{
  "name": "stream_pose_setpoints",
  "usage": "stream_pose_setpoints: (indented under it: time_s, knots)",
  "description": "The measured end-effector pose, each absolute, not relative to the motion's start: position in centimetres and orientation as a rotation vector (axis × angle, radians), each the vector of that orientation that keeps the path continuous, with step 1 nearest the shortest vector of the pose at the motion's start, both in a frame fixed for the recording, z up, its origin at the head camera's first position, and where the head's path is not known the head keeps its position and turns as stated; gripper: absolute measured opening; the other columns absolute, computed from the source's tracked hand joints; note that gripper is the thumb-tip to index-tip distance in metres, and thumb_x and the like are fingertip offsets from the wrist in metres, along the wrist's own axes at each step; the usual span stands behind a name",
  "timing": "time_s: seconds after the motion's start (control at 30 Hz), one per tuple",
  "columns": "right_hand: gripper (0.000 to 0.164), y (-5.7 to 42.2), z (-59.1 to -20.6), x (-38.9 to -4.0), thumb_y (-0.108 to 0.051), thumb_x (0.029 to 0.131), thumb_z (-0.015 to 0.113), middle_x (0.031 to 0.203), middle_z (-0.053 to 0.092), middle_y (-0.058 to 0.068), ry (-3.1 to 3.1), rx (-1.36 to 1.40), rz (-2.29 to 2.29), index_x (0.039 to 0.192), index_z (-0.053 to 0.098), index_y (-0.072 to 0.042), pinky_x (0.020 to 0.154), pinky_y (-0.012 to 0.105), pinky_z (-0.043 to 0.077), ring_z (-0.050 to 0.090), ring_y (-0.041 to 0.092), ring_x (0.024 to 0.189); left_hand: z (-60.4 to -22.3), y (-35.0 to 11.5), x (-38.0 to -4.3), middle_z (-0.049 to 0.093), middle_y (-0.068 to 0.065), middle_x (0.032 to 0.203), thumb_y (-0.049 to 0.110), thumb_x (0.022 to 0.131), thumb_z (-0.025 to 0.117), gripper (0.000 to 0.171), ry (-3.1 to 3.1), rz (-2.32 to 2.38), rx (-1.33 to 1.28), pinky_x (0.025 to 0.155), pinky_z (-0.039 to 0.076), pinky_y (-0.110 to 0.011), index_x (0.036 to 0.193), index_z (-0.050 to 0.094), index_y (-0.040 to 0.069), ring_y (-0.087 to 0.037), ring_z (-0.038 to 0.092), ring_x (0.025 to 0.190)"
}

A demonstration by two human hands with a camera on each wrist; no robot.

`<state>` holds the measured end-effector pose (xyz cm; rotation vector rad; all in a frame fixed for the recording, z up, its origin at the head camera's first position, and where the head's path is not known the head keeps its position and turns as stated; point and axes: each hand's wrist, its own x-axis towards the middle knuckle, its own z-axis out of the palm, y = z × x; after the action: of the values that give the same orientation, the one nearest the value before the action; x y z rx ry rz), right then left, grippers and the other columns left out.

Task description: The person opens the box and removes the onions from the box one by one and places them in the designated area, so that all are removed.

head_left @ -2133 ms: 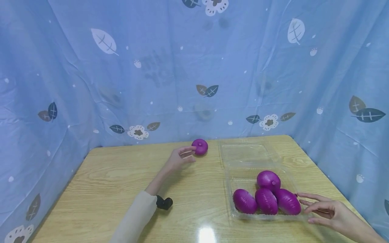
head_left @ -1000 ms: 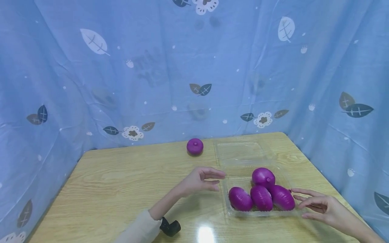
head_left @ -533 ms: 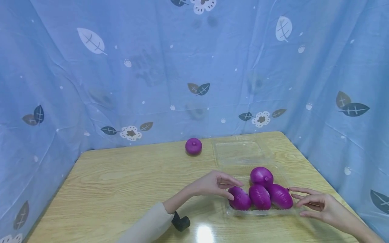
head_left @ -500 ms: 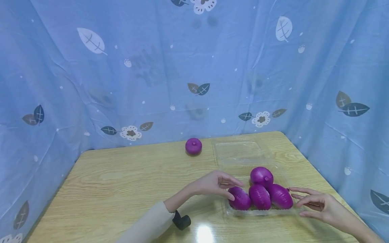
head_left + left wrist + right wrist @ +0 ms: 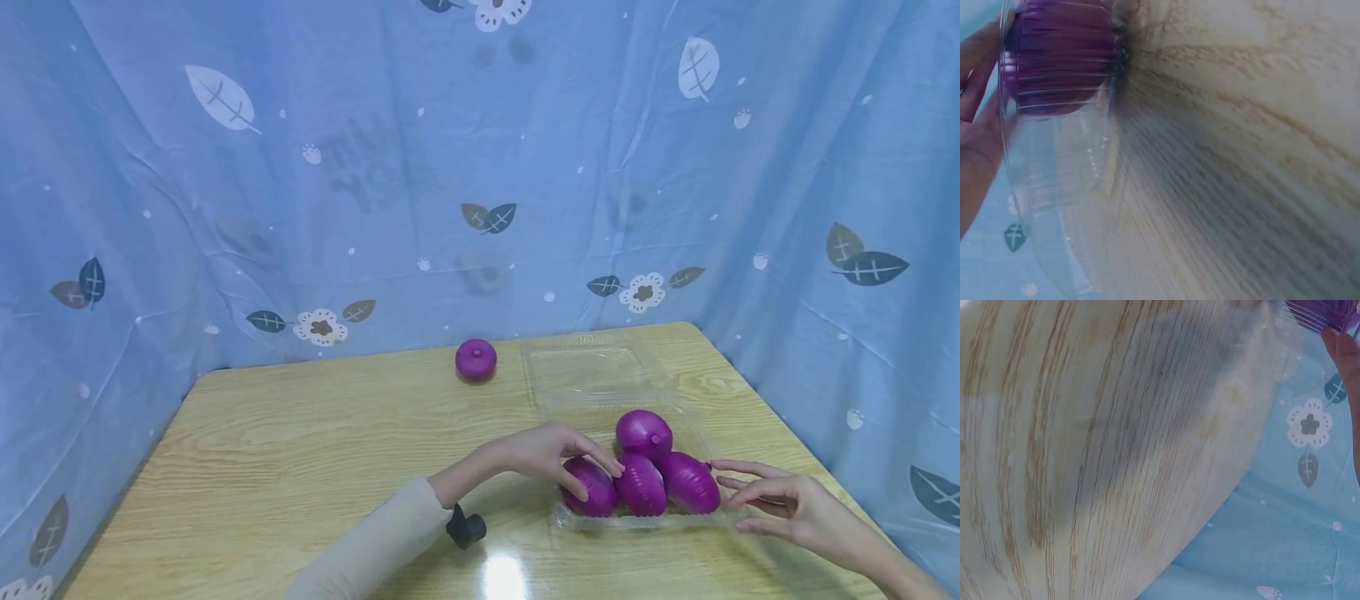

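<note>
Several glossy purple onions sit in the base of a clear plastic clamshell box, whose lid lies folded back. My left hand reaches in from the left, its thumb and fingers round the leftmost onion. That onion shows through the ribbed wall in the left wrist view, the hand beyond it. My right hand stays at the box's right side, fingers loosely bent, fingertips close to the rightmost onion. A middle onion and a rear onion lie between.
One more purple onion stands alone near the back edge of the wooden table, left of the lid. A blue patterned curtain encloses the back and sides. A black wrist mount juts from the left sleeve.
My left hand has come from beside the lone onion, rightward and towards me, into the box and round the leftmost onion. The right hand stays by the box; the view shifts slightly.
</note>
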<state>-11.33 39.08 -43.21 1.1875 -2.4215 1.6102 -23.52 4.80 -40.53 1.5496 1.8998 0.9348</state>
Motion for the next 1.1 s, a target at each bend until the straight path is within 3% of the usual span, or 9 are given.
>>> stream_pose_setpoints:
  time_s: [0.2, 0.43, 0.63, 0.83, 0.97, 1.1]
  knots:
    - [0.037, 39.0, -43.2, -11.3, 0.022, 0.074, 0.065, 0.14, 0.05, -0.001, -2.449, 1.156, 1.522, 0.104, 0.069, 0.0, 0.079, 0.018, 0.054, 0.053, 0.003, 0.119, -40.4, 5.2, -23.5, 0.06, 0.003, 0.13, 0.017, 0.08, 0.078, 0.047, 2.032, 0.645, 1.675, 0.099, 0.033, -0.008, 0.125, 0.065, 0.013, 0.004, 0.046, 0.121]
    - [0.035, 39.1, -43.1, -11.3, 0.02, 0.075, 0.066, 0.139, 0.051, -0.003, -2.468, 1.132, 1.498, 0.104, 0.069, 0.0, 0.077, 0.019, 0.054, 0.054, 0.002, 0.118, -39.9, 6.3, -23.3, 0.052, 0.0, 0.131, 0.032, 0.084, 0.075, 0.039, 2.128, 0.31, 1.749, 0.097, 0.033, -0.009, 0.12, 0.067, 0.021, -0.003, 0.043, 0.122]
    - [0.036, 39.0, -43.2, -11.3, 0.022, 0.075, 0.066, 0.14, 0.051, -0.001, -2.457, 1.149, 1.512, 0.104, 0.069, 0.001, 0.079, 0.018, 0.054, 0.055, 0.003, 0.118, -39.2, 6.7, -23.5, 0.058, 0.004, 0.126, 0.026, 0.088, 0.07, 0.035, 2.033, 0.274, 1.76, 0.095, 0.032, -0.005, 0.122, 0.065, 0.018, 0.002, 0.046, 0.116]
    - [0.036, 38.8, -43.1, -11.2, 0.02, 0.074, 0.067, 0.138, 0.052, -0.002, -2.485, 1.114, 1.451, 0.103, 0.07, -0.002, 0.078, 0.017, 0.054, 0.053, 0.0, 0.119, -38.7, 5.9, -23.9, 0.054, -0.001, 0.129, 0.022, 0.09, 0.068, 0.041, 1.964, 0.463, 1.759, 0.101, 0.029, -0.009, 0.13, 0.061, 0.016, 0.0, 0.042, 0.118]
    - [0.037, 38.8, -43.0, -11.2, 0.018, 0.073, 0.07, 0.137, 0.053, -0.003, -2.497, 1.098, 1.387, 0.102, 0.071, -0.004, 0.076, 0.015, 0.053, 0.055, 0.0, 0.116, -38.8, 5.1, -24.0, 0.05, -0.003, 0.139, 0.021, 0.085, 0.073, 0.049, 1.926, 0.642, 1.738, 0.105, 0.029, -0.012, 0.131, 0.059, 0.012, -0.001, 0.039, 0.128]
    - [0.037, 38.8, -43.0, -11.3, 0.019, 0.073, 0.068, 0.139, 0.052, -0.003, -2.478, 1.127, 1.455, 0.103, 0.07, -0.001, 0.078, 0.016, 0.053, 0.055, 0.001, 0.116, -39.1, 4.6, -24.0, 0.05, 0.0, 0.14, 0.02, 0.076, 0.082, 0.06, 1.912, 0.761, 1.676, 0.099, 0.037, -0.012, 0.131, 0.057, 0.014, 0.0, 0.042, 0.125]
